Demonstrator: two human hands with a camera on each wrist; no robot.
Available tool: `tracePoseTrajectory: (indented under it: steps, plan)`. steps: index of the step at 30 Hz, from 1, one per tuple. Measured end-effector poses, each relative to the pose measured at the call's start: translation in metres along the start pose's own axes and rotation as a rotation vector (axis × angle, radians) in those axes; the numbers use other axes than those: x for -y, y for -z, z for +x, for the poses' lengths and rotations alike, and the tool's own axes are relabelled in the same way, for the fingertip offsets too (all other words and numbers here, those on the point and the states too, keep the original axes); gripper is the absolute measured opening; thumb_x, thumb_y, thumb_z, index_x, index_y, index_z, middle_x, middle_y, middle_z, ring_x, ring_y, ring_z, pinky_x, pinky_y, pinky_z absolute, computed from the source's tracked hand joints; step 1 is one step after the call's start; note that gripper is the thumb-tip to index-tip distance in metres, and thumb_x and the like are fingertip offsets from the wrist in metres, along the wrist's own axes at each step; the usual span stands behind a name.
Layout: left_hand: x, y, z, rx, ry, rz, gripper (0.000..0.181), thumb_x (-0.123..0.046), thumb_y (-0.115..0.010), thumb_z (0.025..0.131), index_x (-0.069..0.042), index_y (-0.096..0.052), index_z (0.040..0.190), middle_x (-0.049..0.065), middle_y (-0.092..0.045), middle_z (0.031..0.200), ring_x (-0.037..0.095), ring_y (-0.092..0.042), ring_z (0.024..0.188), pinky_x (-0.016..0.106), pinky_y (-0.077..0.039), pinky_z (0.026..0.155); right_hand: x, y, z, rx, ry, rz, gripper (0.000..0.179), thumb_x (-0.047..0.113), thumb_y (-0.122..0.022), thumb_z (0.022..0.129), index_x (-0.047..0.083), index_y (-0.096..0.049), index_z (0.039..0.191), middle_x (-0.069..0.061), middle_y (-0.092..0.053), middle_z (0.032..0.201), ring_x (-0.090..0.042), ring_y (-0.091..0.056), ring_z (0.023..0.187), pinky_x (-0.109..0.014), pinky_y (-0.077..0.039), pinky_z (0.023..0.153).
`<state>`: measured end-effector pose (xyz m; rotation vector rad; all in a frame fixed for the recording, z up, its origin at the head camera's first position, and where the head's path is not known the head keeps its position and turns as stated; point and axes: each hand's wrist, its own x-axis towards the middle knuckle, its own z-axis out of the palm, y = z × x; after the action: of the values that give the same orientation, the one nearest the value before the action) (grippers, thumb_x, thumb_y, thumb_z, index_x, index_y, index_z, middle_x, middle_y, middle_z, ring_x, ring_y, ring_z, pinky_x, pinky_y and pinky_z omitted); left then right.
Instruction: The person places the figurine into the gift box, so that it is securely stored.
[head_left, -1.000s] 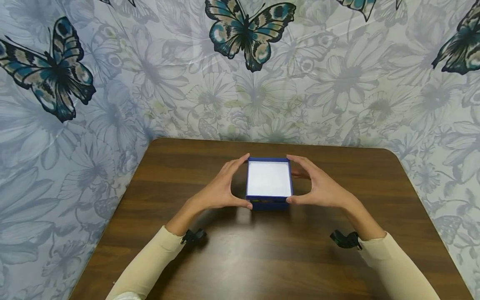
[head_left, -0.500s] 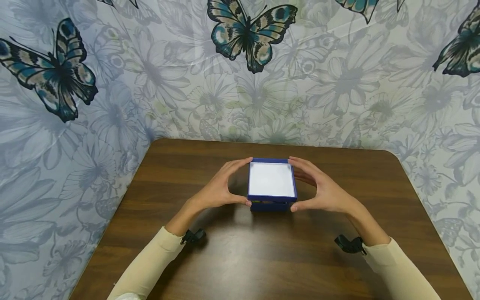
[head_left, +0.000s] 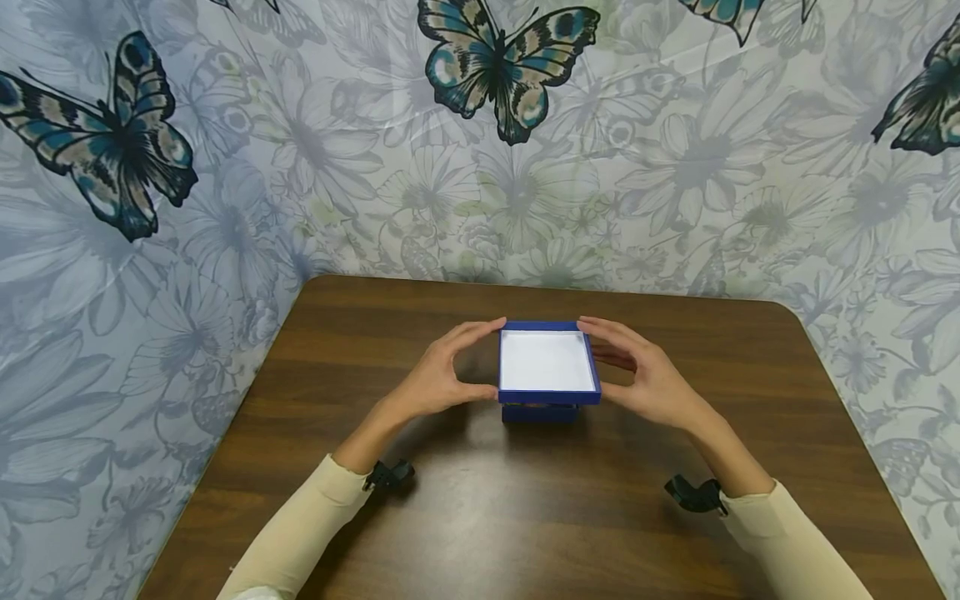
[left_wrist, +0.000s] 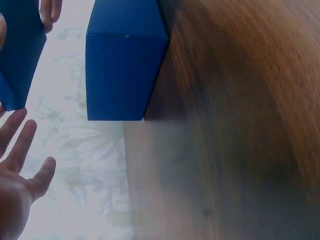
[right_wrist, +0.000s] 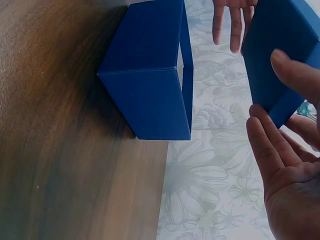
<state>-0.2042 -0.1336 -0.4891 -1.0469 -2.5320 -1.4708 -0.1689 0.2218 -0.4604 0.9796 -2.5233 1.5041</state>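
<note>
A blue box lid (head_left: 550, 362) hovers over a matching blue box (head_left: 538, 413) standing on the table. The lid's white inner side faces up, framed by its blue rim; its plain blue outside faces the box (right_wrist: 145, 95) in the right wrist view. My left hand (head_left: 435, 379) holds the lid's left side between thumb and fingers, and my right hand (head_left: 652, 383) grips the opposite side. Both wrist views show a gap between lid and box. From above, the lid covers most of the box, and its contents are hidden.
The brown wooden table (head_left: 465, 517) has rounded far corners. Behind it and at both sides hangs a pale floral cloth (head_left: 315, 192) with teal butterflies. A dark strap device (head_left: 390, 475) sits at each wrist.
The lid has risen off the box and shifted slightly right, looking larger in the head view. Both hands move with it, and the right thumb now goes behind its front corner.
</note>
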Motion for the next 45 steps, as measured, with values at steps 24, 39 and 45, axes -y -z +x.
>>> tracePoseTrajectory:
  steps: [24, 39, 45]
  plan:
    - [-0.005, -0.014, 0.001, -0.179, -0.088, -0.06, 0.048, -0.008, -0.082, 0.096, -0.021, -0.07, 0.141, -0.001, -0.072, 0.137, 0.019, -0.067, 0.132, 0.041, -0.053, 0.117, -0.007, -0.008, -0.006, -0.119, 0.051, 0.033, 0.049, -0.009, -0.076, 0.093, 0.008, -0.071, 0.139, -0.013, -0.066, 0.148, -0.009, -0.067, 0.132, -0.031, -0.061, 0.107]
    - [-0.005, -0.021, 0.0, -0.239, -0.152, -0.07, 0.041, -0.003, -0.085, 0.091, -0.015, -0.074, 0.128, 0.004, -0.076, 0.127, 0.026, -0.071, 0.123, 0.042, -0.057, 0.112, -0.01, -0.017, -0.008, -0.184, 0.067, 0.049, 0.049, -0.014, -0.074, 0.092, 0.008, -0.072, 0.137, -0.009, -0.072, 0.135, -0.006, -0.07, 0.121, -0.017, -0.06, 0.1]
    - [-0.006, -0.023, -0.002, -0.246, -0.127, -0.039, 0.036, -0.008, -0.088, 0.09, -0.014, -0.075, 0.123, 0.003, -0.077, 0.121, 0.022, -0.073, 0.117, 0.033, -0.057, 0.109, -0.011, -0.02, -0.009, -0.204, 0.023, 0.045, 0.045, -0.014, -0.073, 0.093, 0.006, -0.071, 0.134, 0.007, -0.07, 0.127, -0.002, -0.071, 0.112, -0.016, -0.061, 0.097]
